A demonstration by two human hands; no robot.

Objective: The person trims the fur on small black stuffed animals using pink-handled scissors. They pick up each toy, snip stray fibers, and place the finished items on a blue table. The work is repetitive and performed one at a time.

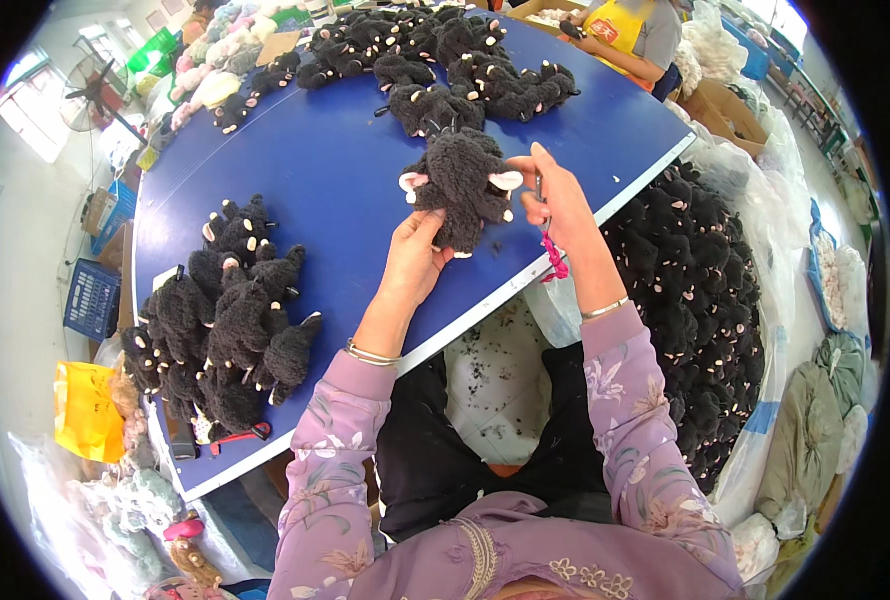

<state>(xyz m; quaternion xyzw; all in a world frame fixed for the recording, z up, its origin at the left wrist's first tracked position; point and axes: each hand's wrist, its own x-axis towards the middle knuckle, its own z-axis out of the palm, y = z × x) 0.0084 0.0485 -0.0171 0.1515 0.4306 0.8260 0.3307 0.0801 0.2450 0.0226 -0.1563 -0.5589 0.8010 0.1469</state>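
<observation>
A black curly plush animal (457, 180) with pale pink-lined ears and pale feet is held up over the blue table (365, 270). My left hand (417, 255) is closed on its lower left side, thumb on top. At its right ear is my right hand (557, 200), fingers bent and index finger raised. A slim metal tool with a pink-wrapped handle (555, 258), apparently small scissors, sits in that hand; its metal part is mostly hidden by the fingers. Whether the right fingertips touch the ear, I cannot tell.
Similar black plush animals lie in a left pile (235, 320) and a far pile (435, 80). Many more fill a large plastic-lined container (685, 300) right of the table. A red-handled tool (240, 437) lies at the near left corner. A person in a yellow apron (620, 25) stands far right.
</observation>
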